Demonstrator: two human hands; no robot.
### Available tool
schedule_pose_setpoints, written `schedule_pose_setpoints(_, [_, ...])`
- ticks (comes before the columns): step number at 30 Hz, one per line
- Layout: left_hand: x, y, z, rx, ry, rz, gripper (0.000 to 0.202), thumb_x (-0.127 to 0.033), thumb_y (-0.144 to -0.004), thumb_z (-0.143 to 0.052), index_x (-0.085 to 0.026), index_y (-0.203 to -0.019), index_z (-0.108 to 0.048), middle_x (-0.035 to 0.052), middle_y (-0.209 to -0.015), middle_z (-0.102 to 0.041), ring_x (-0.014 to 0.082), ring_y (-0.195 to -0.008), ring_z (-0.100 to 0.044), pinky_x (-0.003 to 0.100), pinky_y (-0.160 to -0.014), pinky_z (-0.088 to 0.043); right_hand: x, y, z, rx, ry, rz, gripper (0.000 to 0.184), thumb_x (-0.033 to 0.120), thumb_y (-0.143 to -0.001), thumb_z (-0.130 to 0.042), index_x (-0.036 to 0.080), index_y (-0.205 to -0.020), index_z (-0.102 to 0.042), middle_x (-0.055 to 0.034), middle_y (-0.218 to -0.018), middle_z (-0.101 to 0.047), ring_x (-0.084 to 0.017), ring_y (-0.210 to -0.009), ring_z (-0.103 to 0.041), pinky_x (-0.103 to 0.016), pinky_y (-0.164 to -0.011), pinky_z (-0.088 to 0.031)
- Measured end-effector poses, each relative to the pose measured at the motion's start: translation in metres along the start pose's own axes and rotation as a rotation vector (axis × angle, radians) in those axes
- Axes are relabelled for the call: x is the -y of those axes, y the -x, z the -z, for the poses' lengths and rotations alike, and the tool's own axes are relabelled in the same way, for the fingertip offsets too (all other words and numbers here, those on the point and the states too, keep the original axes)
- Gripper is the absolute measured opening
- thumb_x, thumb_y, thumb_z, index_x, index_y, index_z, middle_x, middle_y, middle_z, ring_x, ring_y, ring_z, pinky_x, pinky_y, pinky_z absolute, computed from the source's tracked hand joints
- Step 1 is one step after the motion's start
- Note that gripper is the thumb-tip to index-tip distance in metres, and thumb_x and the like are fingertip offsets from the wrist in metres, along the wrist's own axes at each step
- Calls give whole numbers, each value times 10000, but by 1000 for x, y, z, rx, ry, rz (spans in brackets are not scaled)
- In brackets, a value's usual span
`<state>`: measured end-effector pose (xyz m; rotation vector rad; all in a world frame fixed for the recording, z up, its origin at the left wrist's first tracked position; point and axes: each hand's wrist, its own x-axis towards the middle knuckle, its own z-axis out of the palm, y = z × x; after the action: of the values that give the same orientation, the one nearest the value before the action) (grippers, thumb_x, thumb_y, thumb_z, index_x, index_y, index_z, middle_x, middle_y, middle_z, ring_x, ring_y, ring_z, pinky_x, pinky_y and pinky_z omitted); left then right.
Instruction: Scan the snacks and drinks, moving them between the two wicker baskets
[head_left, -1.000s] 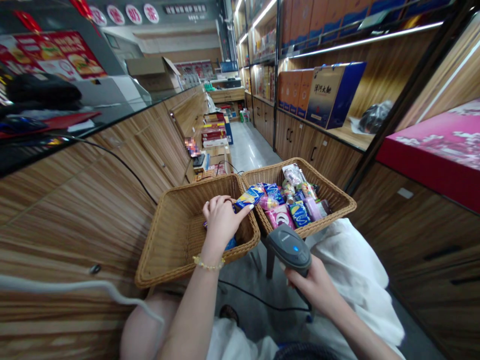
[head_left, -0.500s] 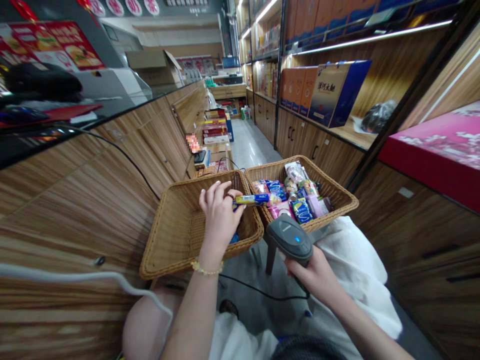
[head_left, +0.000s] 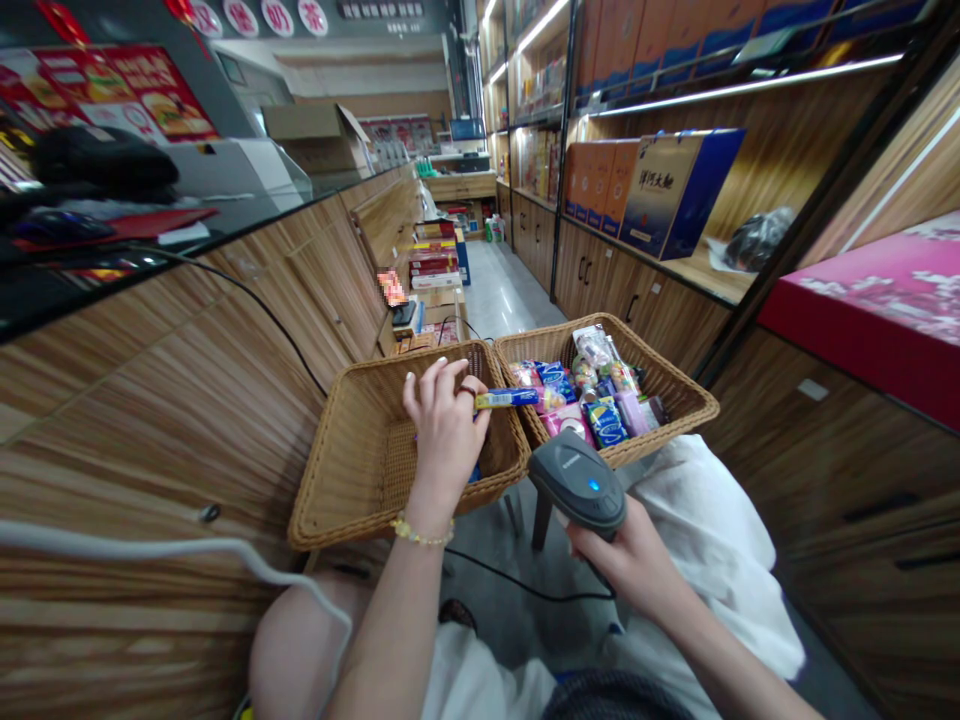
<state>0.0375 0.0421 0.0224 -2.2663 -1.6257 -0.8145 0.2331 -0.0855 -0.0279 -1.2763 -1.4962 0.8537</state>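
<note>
My left hand (head_left: 442, 425) is over the left wicker basket (head_left: 319, 470), its thumb and fingers closed on a narrow blue-and-yellow candy packet (head_left: 511, 398). The packet points right, toward the second basket. In my right hand (head_left: 634, 550) is a dark grey barcode scanner (head_left: 576, 480) with a lit blue light; its head faces up and left, just below the packet and apart from it. Small blue items lie in the left basket, partly hidden by my left hand. The right wicker basket (head_left: 671, 420) holds several sweets in colourful wrappers, among them a blue packet (head_left: 606, 422).
A black cable (head_left: 525, 592) runs below the baskets near my legs. Wooden cabinets (head_left: 255, 370) stand close on the left. On the right are a pink box (head_left: 885, 290) and shelves with a blue-and-gold box (head_left: 664, 195). An aisle (head_left: 495, 270) leads away ahead.
The packet has become a little more level in my left hand. The scanner has shifted slightly left relative to the baskets, and the whole view has moved a little.
</note>
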Motion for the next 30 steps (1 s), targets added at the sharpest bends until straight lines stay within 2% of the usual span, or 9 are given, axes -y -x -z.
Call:
schedule_pose_setpoints(12, [0,0,0,5,3,-2,107,-229,-939,-678,-254,-1031,-726,119,-1439,-639,352,-1456,-444,615,-1276,-190,-2,1,1,-12,24,27,105,267,-801,-580,216,-709,-592,-16,-608,-635,-180,-620,-591,-294,-640,-495])
schedule_pose_setpoints(15, [1,-1,0,-42,14,8,93,-228,-910,-715,-250,-1000,-724,122,-1405,-660,367,-1428,-475,630,-1261,-211,-3,2,0,-12,13,23,83,257,-789,-574,218,-716,-582,-5,-590,-626,-173,-593,-581,-287,-624,-493])
schedule_pose_setpoints(20, [9,-3,5,-143,-7,158,103,-230,-869,-760,-223,-957,-706,150,-1329,-690,397,-1365,-523,632,-1217,-286,-5,3,0,5,2,3,71,258,-793,-560,216,-744,-589,3,-583,-625,-163,-555,-573,-277,-586,-481])
schedule_pose_setpoints(24, [12,-4,9,-151,24,230,233,-279,-875,-769,-221,-1088,-697,166,-1373,-655,411,-1379,-494,628,-1191,-315,-7,3,1,5,-2,10,87,263,-791,-556,224,-716,-577,7,-567,-618,-158,-542,-569,-271,-572,-472])
schedule_pose_setpoints(30, [-10,0,7,-51,149,136,311,-382,-922,-747,-230,-1186,-687,145,-1380,-657,369,-1354,-520,593,-1202,-309,-10,-1,3,-6,-14,-2,70,262,-791,-578,218,-738,-591,2,-590,-633,-162,-559,-580,-276,-586,-481])
